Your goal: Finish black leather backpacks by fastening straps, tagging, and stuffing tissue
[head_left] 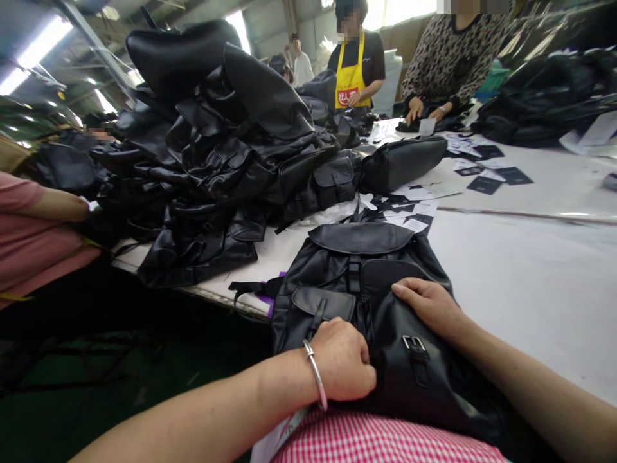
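Note:
A black leather-look backpack (332,276) lies front up on the table's near edge, against my red-checked clothing. It has a top flap with a centre buckle and two front pockets. My left hand (342,360), wearing a bangle, is closed in a fist over the lower left pocket; whatever its fingers hold is hidden beneath. My right hand (429,305) grips the upper edge of the right pocket, thumb and fingers together at its flap. Below that hand, a metal buckle (414,344) shows on the pocket's front.
A tall heap of black backpacks (216,128) covers the table's left side. Black and white tags (486,177) are scattered beyond my bag. Across the table stand co-workers, one in a yellow apron (351,71); a person in a pink sleeve (29,218) is at left.

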Demonstrator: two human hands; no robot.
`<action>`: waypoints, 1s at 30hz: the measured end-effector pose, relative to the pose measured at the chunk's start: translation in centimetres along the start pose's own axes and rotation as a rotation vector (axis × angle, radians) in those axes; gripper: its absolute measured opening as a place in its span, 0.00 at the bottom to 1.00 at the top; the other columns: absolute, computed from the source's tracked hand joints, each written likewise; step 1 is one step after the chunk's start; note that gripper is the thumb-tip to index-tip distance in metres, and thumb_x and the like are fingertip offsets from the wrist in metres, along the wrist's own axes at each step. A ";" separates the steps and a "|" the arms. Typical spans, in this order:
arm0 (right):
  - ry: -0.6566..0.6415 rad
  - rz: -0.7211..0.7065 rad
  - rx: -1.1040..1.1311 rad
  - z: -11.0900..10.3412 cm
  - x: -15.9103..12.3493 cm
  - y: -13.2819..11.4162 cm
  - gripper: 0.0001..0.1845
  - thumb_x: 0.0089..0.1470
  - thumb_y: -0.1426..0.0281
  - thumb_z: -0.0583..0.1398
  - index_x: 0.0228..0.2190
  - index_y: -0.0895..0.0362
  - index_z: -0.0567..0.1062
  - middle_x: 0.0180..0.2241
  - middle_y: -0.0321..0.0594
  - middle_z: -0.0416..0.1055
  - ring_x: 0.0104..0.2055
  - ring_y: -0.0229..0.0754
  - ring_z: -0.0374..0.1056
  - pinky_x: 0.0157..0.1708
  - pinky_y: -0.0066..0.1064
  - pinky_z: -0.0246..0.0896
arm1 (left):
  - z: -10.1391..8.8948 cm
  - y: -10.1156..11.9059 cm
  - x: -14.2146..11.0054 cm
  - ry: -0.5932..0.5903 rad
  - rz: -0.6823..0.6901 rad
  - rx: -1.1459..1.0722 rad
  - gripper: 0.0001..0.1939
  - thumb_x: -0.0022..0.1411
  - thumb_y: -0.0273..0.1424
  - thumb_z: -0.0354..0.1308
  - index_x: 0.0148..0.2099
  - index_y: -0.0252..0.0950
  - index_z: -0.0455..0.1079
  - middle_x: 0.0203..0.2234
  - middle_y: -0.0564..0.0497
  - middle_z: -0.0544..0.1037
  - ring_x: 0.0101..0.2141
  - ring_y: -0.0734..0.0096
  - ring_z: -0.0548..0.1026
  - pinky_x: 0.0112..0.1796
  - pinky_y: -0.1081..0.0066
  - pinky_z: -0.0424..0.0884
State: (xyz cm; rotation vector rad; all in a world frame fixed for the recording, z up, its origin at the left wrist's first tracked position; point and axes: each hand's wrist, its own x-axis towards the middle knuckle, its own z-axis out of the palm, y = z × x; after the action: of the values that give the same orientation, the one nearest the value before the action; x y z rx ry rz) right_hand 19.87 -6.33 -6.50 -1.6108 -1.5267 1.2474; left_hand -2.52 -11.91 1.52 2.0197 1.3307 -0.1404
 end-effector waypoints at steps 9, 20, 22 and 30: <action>-0.032 0.045 0.076 -0.4 0.3 1.2 0.27 0.48 0.42 0.59 0.25 0.55 0.71 0.20 0.33 0.64 0.23 0.39 0.58 0.23 0.30 0.55 | -2.1 -2.1 0.0 -0.086 -0.015 -0.552 0.09 0.50 0.26 0.53 0.29 0.33 0.75 0.23 0.54 0.74 0.25 0.76 0.69 0.27 0.78 0.64; -0.092 0.061 0.112 -0.4 0.3 1.4 0.27 0.50 0.43 0.60 0.26 0.56 0.72 0.21 0.32 0.65 0.23 0.38 0.59 0.23 0.29 0.55 | 0.0 -0.4 -2.9 0.185 0.202 -0.242 0.07 0.53 0.35 0.68 0.31 0.36 0.78 0.25 0.53 0.74 0.31 0.71 0.71 0.38 0.70 0.66; -0.086 0.061 0.115 -0.4 0.3 1.3 0.27 0.49 0.43 0.61 0.25 0.56 0.72 0.20 0.32 0.65 0.22 0.38 0.59 0.23 0.29 0.55 | 0.5 0.3 -3.1 0.203 0.122 -0.212 0.05 0.55 0.32 0.65 0.29 0.38 0.77 0.24 0.54 0.74 0.31 0.71 0.71 0.39 0.69 0.65; -0.056 0.073 0.126 -0.4 0.3 1.4 0.27 0.48 0.43 0.61 0.24 0.55 0.72 0.20 0.33 0.66 0.22 0.38 0.59 0.22 0.29 0.55 | 2.3 1.6 -3.4 0.336 0.107 -0.147 0.04 0.49 0.25 0.60 0.24 0.36 0.69 0.24 0.52 0.74 0.29 0.70 0.70 0.37 0.67 0.66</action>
State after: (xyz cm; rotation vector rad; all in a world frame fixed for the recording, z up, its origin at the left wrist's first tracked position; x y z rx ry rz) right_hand 20.74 -6.23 -7.66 -1.5741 -1.4039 1.4098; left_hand -2.09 -16.25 2.09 2.0427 1.3829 0.3498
